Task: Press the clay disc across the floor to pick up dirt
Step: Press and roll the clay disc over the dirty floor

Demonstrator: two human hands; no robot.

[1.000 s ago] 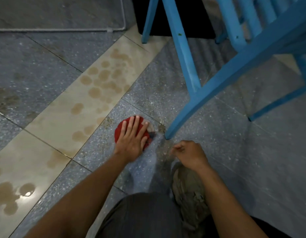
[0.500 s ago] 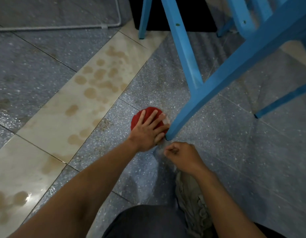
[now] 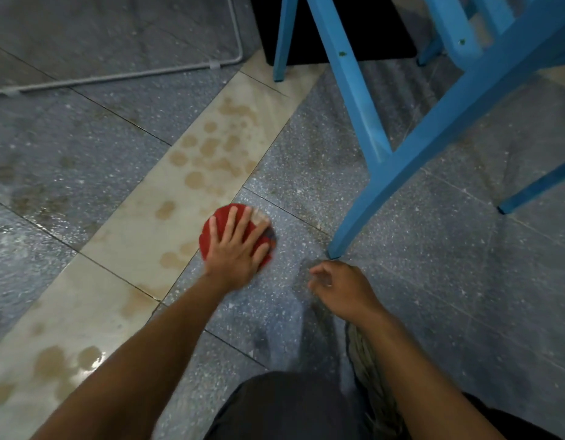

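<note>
A flat red clay disc (image 3: 215, 229) lies on the floor, straddling the joint between a beige tile (image 3: 154, 223) and a speckled grey tile (image 3: 306, 306). My left hand (image 3: 236, 252) lies palm down on the disc with its fingers spread, covering most of it. My right hand (image 3: 341, 289) rests on the grey tile to the right, fingers loosely curled and holding nothing. It sits just below the foot of a blue chair leg (image 3: 335, 252).
Blue wooden chair frames (image 3: 363, 122) stand at the upper right, their legs close to both hands. Brown round stains (image 3: 211, 147) mark the beige tile strip. A grey conduit (image 3: 116, 78) runs along the floor at the upper left. My shoe (image 3: 370, 376) is beneath my right arm.
My left hand slid the disc left, away from the chair leg and onto the edge of the beige tile. My right hand has loosened from a fist.
</note>
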